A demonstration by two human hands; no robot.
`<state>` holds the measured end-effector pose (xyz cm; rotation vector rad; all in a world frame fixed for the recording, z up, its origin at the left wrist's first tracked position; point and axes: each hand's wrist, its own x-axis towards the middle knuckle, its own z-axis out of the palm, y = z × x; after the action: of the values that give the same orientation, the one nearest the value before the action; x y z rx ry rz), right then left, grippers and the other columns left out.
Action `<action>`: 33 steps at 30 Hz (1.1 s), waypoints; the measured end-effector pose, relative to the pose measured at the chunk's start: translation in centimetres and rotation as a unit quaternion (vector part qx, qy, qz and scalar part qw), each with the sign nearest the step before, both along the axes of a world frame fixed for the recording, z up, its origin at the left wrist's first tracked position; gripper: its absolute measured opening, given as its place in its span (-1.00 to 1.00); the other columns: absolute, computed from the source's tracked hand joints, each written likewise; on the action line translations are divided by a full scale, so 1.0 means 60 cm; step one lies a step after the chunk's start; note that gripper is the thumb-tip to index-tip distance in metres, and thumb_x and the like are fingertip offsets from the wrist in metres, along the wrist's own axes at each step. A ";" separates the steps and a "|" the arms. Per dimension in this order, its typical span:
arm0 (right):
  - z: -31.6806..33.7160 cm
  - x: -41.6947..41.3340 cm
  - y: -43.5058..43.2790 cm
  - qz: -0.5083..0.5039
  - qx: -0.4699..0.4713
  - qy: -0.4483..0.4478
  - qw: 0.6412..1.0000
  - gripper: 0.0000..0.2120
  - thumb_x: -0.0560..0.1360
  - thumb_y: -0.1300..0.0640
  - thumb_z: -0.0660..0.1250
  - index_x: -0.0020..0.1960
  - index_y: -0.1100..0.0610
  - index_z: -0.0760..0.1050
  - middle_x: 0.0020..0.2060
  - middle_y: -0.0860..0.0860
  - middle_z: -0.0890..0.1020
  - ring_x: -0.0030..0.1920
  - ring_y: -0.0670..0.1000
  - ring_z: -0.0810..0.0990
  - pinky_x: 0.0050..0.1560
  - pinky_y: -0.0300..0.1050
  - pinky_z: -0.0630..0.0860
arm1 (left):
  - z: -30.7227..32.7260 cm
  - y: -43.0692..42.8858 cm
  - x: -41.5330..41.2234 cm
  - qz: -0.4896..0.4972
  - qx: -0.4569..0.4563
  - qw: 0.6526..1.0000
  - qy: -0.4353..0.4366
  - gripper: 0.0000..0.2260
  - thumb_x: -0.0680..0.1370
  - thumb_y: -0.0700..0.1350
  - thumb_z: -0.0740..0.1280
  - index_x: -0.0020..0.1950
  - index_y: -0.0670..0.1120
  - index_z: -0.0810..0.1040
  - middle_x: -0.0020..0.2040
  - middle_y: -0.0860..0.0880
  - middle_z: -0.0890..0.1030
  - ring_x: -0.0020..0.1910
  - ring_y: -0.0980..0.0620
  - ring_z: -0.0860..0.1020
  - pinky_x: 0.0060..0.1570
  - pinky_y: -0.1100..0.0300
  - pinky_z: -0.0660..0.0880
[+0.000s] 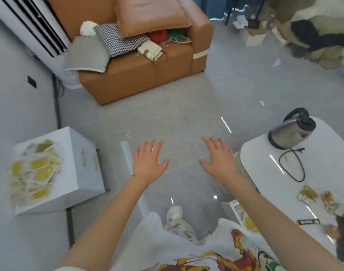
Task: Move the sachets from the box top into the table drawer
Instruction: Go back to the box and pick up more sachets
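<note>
Several yellow-and-white sachets lie heaped on top of a white box standing on the floor at the left. A white table is at the right, with a few more sachets on its top. Below the table's edge an open drawer shows a yellow sachet inside. My left hand and my right hand hover over the floor between box and table, palms down, fingers spread, holding nothing.
A steel kettle with a black cord stands on the table. A brown sofa piled with cloth is ahead. A white air conditioner unit stands at the far left. Grey floor tiles stretch between.
</note>
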<state>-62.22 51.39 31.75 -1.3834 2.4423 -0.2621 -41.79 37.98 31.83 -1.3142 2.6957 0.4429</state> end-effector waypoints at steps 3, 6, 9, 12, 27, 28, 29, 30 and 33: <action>0.007 0.047 -0.098 0.053 0.003 0.005 0.999 -0.27 0.46 -0.10 0.32 0.54 -0.04 0.08 0.50 0.04 0.22 0.51 0.16 0.10 0.44 0.05 0.05 | 0.003 -0.052 0.070 0.062 -0.003 0.998 0.006 -0.21 0.36 0.35 -0.13 0.53 0.04 0.16 0.52 -0.07 0.22 0.49 -0.14 0.14 0.43 -0.02 0.07; 0.013 0.092 -0.187 0.116 -0.007 0.012 0.993 -0.27 0.45 -0.09 0.34 0.53 -0.04 0.11 0.48 0.04 0.25 0.50 0.17 0.13 0.43 0.06 0.07 | 0.004 -0.091 0.131 0.123 -0.005 0.992 0.013 -0.20 0.35 0.36 -0.16 0.54 0.05 0.15 0.52 -0.06 0.21 0.50 -0.13 0.13 0.44 0.00 0.05; 0.017 0.134 -0.271 0.189 -0.013 0.028 0.982 -0.28 0.44 -0.08 0.34 0.52 -0.06 0.13 0.48 0.03 0.25 0.49 0.17 0.14 0.42 0.05 0.08 | 0.005 -0.123 0.180 0.185 -0.002 0.983 0.022 -0.22 0.36 0.35 -0.14 0.54 0.06 0.14 0.52 -0.05 0.22 0.50 -0.13 0.12 0.44 0.01 0.04; 0.015 0.168 -0.353 0.259 -0.011 0.033 0.965 -0.29 0.45 -0.08 0.34 0.52 -0.06 0.12 0.49 0.05 0.24 0.50 0.18 0.12 0.43 0.06 0.07 | -0.001 -0.156 0.218 0.244 0.007 0.970 0.018 -0.22 0.37 0.35 -0.14 0.54 0.06 0.12 0.53 -0.06 0.18 0.51 -0.13 0.09 0.45 -0.01 0.03; 0.004 0.294 -0.733 0.572 -0.010 0.081 0.816 -0.28 0.38 -0.03 0.41 0.48 0.02 0.25 0.41 0.13 0.36 0.43 0.28 0.27 0.39 0.19 0.23 | -0.004 -0.308 0.321 0.532 0.006 0.847 -0.008 -0.30 0.43 0.31 -0.03 0.55 0.08 0.09 0.55 -0.04 0.14 0.52 -0.14 0.06 0.46 -0.06 0.02; 0.001 0.306 -0.751 0.586 -0.010 0.082 0.806 -0.28 0.37 -0.02 0.42 0.48 0.02 0.26 0.40 0.14 0.38 0.42 0.29 0.28 0.38 0.20 0.24 | -0.006 -0.310 0.329 0.548 0.009 0.837 -0.010 -0.31 0.44 0.30 -0.01 0.55 0.08 0.08 0.55 -0.04 0.14 0.52 -0.15 0.06 0.46 -0.07 0.03; -0.001 0.321 -0.769 0.598 -0.008 0.080 0.797 -0.28 0.37 -0.01 0.42 0.48 0.02 0.26 0.39 0.13 0.38 0.42 0.28 0.28 0.39 0.20 0.23 | -0.009 -0.312 0.336 0.564 0.011 0.826 -0.013 -0.32 0.46 0.30 0.02 0.55 0.08 0.08 0.55 -0.04 0.14 0.52 -0.15 0.06 0.46 -0.07 0.03; -0.003 0.337 -0.784 0.608 -0.005 0.076 0.790 -0.28 0.38 -0.01 0.41 0.48 0.00 0.24 0.40 0.12 0.37 0.42 0.26 0.26 0.40 0.19 0.20 | -0.012 -0.312 0.343 0.578 0.015 0.816 -0.014 -0.33 0.49 0.30 0.05 0.55 0.08 0.08 0.55 -0.04 0.14 0.52 -0.15 0.06 0.46 -0.08 0.04; -0.006 0.395 -0.824 0.639 0.012 0.081 0.765 -0.29 0.45 -0.08 0.32 0.52 -0.04 0.13 0.43 0.05 0.30 0.45 0.18 0.19 0.42 0.14 0.13 | -0.023 -0.311 0.367 0.614 0.028 0.789 -0.011 -0.36 0.55 0.26 0.14 0.56 0.07 0.05 0.56 -0.04 0.12 0.53 -0.14 0.05 0.47 -0.06 0.01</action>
<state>-38.55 1.94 31.41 -2.6987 1.0474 0.2390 -19.79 19.33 30.43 -2.8285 1.3712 0.5388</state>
